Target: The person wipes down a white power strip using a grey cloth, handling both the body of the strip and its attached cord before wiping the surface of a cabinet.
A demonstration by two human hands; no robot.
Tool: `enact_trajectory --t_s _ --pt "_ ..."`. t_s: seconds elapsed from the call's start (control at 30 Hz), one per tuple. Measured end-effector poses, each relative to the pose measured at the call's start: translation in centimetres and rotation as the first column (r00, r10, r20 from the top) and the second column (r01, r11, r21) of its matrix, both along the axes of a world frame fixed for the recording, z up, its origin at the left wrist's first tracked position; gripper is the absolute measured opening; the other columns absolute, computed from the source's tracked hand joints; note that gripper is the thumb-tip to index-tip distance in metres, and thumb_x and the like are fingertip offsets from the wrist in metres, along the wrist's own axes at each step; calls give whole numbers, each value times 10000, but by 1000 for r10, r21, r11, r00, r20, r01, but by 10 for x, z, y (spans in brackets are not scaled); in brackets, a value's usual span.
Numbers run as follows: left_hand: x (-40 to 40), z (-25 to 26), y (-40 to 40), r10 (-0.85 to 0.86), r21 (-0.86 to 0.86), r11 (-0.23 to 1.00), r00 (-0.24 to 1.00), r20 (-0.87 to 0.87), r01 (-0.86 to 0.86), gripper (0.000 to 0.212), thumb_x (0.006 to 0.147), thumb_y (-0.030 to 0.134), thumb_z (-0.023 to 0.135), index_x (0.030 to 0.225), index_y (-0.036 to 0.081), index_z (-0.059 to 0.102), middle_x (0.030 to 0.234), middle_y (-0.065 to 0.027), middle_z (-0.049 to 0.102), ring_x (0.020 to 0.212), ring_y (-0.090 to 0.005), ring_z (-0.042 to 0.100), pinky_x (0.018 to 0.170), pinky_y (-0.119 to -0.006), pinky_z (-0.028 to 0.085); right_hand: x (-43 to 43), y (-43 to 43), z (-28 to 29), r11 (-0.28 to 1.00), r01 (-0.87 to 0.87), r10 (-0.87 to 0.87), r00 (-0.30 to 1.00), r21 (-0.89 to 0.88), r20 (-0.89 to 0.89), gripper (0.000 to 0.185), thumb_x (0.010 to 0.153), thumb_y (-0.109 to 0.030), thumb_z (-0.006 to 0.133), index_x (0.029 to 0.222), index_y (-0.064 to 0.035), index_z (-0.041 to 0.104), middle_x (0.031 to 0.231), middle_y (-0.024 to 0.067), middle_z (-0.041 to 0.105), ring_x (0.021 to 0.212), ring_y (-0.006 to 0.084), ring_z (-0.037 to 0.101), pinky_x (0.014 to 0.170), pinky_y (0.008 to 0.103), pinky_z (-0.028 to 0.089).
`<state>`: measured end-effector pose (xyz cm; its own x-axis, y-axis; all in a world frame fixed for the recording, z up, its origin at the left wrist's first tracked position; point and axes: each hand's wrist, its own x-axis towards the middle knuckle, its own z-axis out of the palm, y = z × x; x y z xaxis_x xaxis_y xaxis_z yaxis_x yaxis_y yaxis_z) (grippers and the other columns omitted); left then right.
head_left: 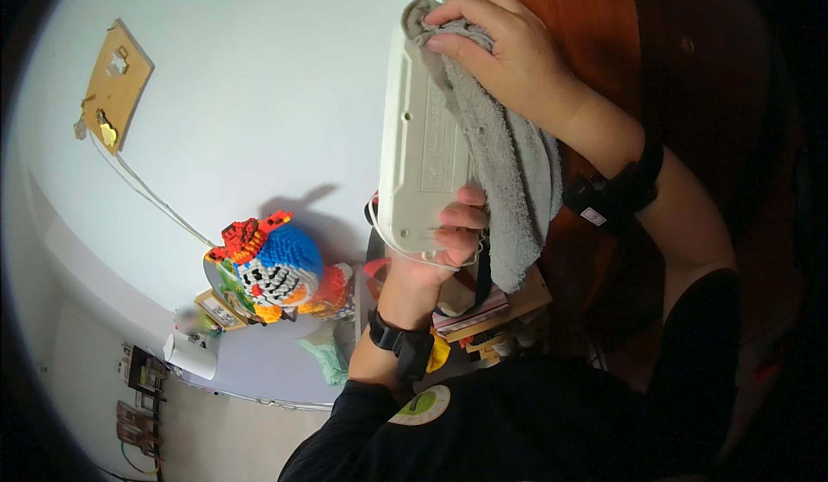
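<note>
My left hand (460,226) grips the lower end of a long white plastic housing (414,158), its fingers curled over the near face and its thumb hidden. That face has recessed screw holes and a moulded panel bearing writing. A thin white cord (378,231) loops around the lower end. At the upper end, my right hand (501,45) pinches a bunched grey terry towel (504,158) between thumb and fingers. The towel lies against the housing, covers part of its right side and hangs down past my left fingers.
A reddish-brown wooden surface (569,23) is at upper right. A colourful building-block figure (278,268) stands by the wall on a pale tabletop (259,359), with a green plastic bag (326,356), a picture frame (220,310) and a white container (191,357). A wooden board (119,87) is on the wall.
</note>
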<state>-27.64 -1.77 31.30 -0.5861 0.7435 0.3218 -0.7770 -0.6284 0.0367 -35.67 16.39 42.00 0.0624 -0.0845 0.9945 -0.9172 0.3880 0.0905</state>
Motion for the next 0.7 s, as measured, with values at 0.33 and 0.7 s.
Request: enact_trajectory --t_s 0.33,0.7 --pt "-7 1 -2 -61 12 998 998 -28 61 416 909 304 525 1178 -12 543 923 -112 518 806 -206 526 610 -303 518 13 -3 -8 990 -46 40 998 137 50 120 862 -224 641 925 -128 607 890 83 559 745 279 618 659 381 519" --pt "-4 2 -2 67 -76 994 994 -82 -73 404 919 308 510 1130 -35 530 956 -118 547 751 -213 580 556 -311 553 5 -3 -28 991 -28 28 1000 128 3 123 862 -183 654 935 -106 591 915 93 570 770 254 625 667 358 526"
